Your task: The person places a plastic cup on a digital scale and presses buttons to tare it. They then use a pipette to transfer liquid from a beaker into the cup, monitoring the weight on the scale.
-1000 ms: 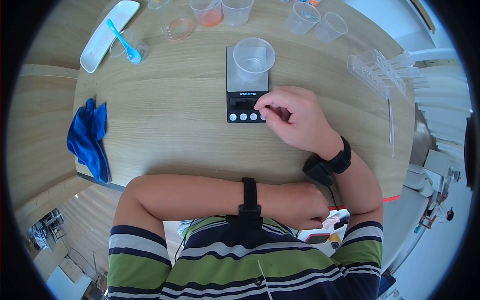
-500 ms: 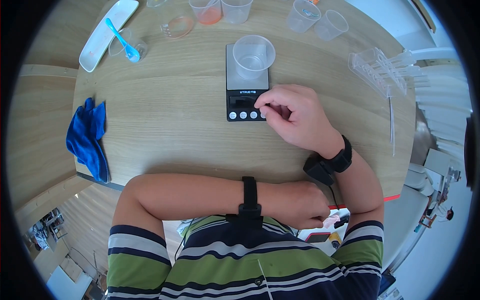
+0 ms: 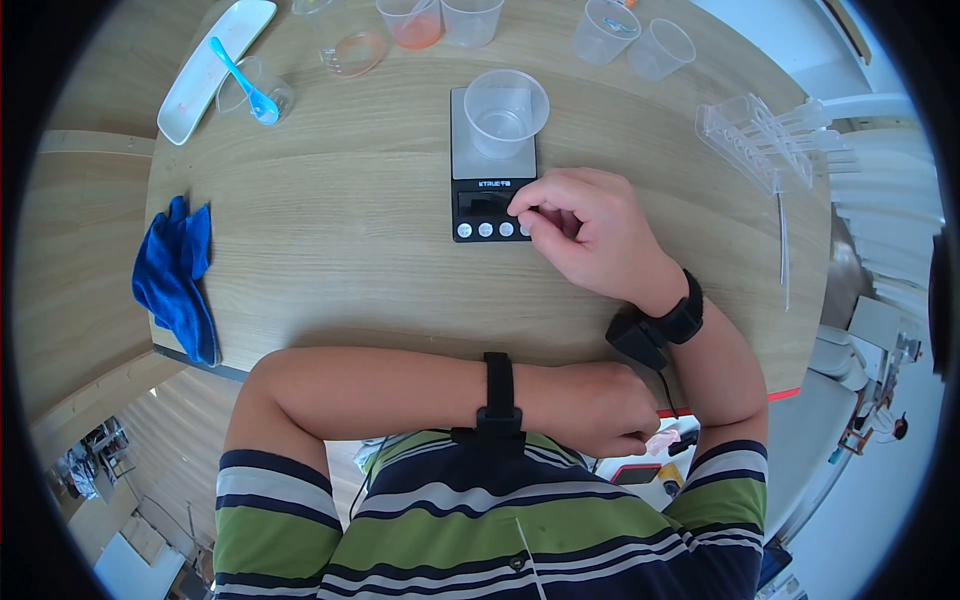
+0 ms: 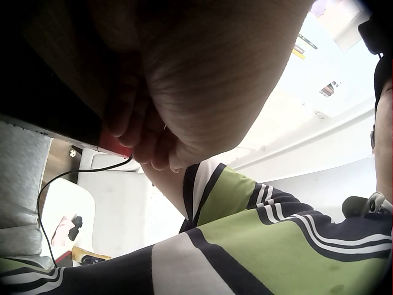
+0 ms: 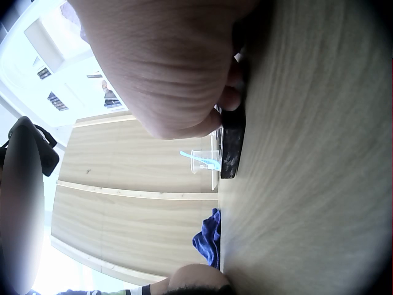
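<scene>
A black digital scale [image 3: 465,210] with a silver pan and a row of round white buttons lies mid-table. On its pan stands a clear plastic cup [image 3: 505,120], which looks empty. My right hand [image 3: 590,225] is at the scale's front right corner, fingers loosely bent, fingertips over the rightmost button and the display's edge. In the right wrist view, the fingertips meet the top of the scale [image 5: 231,144] low over the table. My left hand [image 3: 610,410] rests at the table's front edge, its forearm across my body; loosely curled fingers [image 4: 144,132] hold nothing.
At the back left are a white tray [image 3: 180,110] and a clear cup with a blue spoon [image 3: 262,105]. Several plastic cups line the back, one with orange liquid [image 3: 415,35]. A clear rack [image 3: 745,145] stands right; a blue cloth [image 3: 175,275] lies left.
</scene>
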Motion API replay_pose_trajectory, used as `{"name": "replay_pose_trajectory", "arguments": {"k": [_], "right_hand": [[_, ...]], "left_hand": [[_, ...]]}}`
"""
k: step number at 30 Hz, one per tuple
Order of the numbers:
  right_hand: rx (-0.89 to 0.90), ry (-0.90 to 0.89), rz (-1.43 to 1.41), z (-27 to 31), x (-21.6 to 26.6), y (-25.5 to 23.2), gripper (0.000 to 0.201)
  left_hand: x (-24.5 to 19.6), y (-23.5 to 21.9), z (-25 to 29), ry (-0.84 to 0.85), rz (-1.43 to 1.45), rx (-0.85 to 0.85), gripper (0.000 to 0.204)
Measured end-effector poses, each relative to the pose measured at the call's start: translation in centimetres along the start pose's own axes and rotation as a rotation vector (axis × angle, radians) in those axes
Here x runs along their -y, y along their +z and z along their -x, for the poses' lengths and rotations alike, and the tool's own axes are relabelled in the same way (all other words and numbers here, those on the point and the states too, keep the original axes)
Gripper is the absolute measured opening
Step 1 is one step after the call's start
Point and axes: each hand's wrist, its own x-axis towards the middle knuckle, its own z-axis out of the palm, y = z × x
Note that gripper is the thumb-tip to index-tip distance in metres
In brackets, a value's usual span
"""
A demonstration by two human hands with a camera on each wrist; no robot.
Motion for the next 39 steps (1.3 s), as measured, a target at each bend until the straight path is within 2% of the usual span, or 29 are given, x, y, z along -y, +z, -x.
{"name": "replay_pose_trajectory", "arguments": {"k": [39], "right_hand": [[0.004,0.010,0.016,-0.04,0.14,-0.06,0.012]], "left_hand": [[0.02,0.02,-0.05,0.012,-0.003,-0.005,0.015]]}}
